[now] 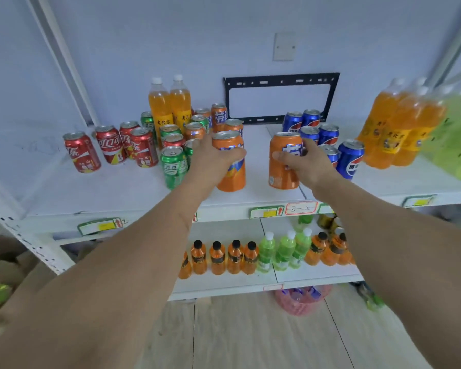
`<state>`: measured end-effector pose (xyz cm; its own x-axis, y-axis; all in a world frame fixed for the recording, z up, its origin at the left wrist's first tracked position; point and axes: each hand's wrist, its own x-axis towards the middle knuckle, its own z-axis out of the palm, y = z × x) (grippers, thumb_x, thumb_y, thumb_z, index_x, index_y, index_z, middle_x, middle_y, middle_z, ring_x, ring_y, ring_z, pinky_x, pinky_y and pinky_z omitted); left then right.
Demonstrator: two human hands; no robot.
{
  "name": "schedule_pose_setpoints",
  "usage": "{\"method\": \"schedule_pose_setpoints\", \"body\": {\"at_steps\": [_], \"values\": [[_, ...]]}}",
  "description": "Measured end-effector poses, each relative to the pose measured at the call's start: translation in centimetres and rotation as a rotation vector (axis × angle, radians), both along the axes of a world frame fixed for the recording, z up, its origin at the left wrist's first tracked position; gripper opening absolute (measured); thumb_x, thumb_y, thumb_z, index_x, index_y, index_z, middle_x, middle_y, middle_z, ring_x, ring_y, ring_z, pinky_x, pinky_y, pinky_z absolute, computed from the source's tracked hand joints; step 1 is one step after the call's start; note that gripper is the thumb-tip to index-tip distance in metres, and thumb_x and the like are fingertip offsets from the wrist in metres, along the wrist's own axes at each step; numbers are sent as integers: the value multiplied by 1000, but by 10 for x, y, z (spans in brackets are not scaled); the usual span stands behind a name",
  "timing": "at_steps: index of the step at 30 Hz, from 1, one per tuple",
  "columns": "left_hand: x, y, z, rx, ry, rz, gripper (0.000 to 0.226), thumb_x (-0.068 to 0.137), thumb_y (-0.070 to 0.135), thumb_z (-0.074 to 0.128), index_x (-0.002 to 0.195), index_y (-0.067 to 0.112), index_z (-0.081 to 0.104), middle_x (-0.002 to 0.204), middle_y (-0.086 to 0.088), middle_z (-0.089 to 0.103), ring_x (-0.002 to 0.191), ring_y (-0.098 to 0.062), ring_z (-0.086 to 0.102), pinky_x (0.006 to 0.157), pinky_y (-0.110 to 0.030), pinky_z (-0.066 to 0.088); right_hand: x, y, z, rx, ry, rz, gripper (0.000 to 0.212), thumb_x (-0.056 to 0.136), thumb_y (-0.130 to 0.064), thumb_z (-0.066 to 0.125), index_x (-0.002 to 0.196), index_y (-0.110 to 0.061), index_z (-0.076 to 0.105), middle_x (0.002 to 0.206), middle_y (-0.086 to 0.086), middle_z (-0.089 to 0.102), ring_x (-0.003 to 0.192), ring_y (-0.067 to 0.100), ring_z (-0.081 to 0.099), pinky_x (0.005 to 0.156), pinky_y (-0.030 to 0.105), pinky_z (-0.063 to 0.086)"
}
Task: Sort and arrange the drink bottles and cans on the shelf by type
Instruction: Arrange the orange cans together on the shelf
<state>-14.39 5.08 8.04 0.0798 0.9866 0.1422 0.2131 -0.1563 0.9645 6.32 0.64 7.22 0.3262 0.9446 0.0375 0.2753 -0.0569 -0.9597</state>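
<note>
My left hand (213, 161) grips an orange can (233, 177) standing near the front of the white upper shelf (117, 193). My right hand (304, 163) grips a second orange can (281, 166) to its right. Red cans (109, 145) stand in a group at the left. Green cans (173, 166) and more orange cans (220, 117) crowd behind my left hand, with two orange bottles (171, 107) at the back. Blue cans (350, 158) stand behind my right hand.
Orange bottles (394, 129) and blurred green bottles (455, 137) fill the shelf's right end. A black bracket (280, 118) hangs on the back wall. The lower shelf (317, 275) carries small orange bottles (218, 258) and green bottles (282, 251). A pink basket (301, 302) sits on the floor.
</note>
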Motion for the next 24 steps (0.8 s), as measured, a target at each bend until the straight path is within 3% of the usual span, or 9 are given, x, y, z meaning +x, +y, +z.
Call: {"method": "schedule_pose_setpoints", "body": {"at_steps": [3,7,10,12,16,19,24], "values": [[-4,-17,-13,-123,-205,-32,35,77,21,80,105,29,61,98,5,72,81,-9,71,72,-30,56,4,-7,0,-5,95,-33,76,74,-47,80,137,-24,44,123,0,60,106,21,62,91,45,53],[0,-24,-18,-258,-392,-29,38,81,26,77,115,22,62,103,-3,73,90,-20,72,82,-42,58,6,0,-6,-6,200,-37,89,63,-56,82,137,-25,45,122,1,61,104,23,64,89,48,55],[10,-24,-21,-296,-464,-31,42,82,24,77,119,23,59,103,-3,72,90,-22,71,77,-42,59,10,13,-15,-24,228,-25,79,73,-47,80,138,-22,42,123,0,58,106,21,60,86,38,51],[16,-22,-23,-306,-494,-15,41,82,24,77,118,24,59,102,-3,71,88,-22,71,74,-42,59,14,23,-24,-46,227,-22,71,81,-36,78,138,-20,39,122,0,55,105,20,58,80,35,47],[22,-13,-29,-345,-464,26,45,81,25,76,122,21,57,102,-6,70,87,-23,71,74,-42,60,17,48,-38,-121,199,9,70,79,-37,79,137,-22,42,122,0,56,108,21,57,83,37,46],[23,-1,-36,-359,-433,36,47,81,25,76,123,19,56,105,-8,70,87,-24,71,72,-41,59,15,62,-46,-116,215,41,64,80,-30,79,133,-21,45,107,-6,58,101,17,59,82,35,45],[22,14,-47,-352,-401,29,30,83,22,74,109,20,58,96,-5,68,82,-22,69,71,-39,59,13,70,-61,-97,190,35,67,79,-24,80,134,-23,43,99,-12,55,90,9,54,80,30,42]]}}
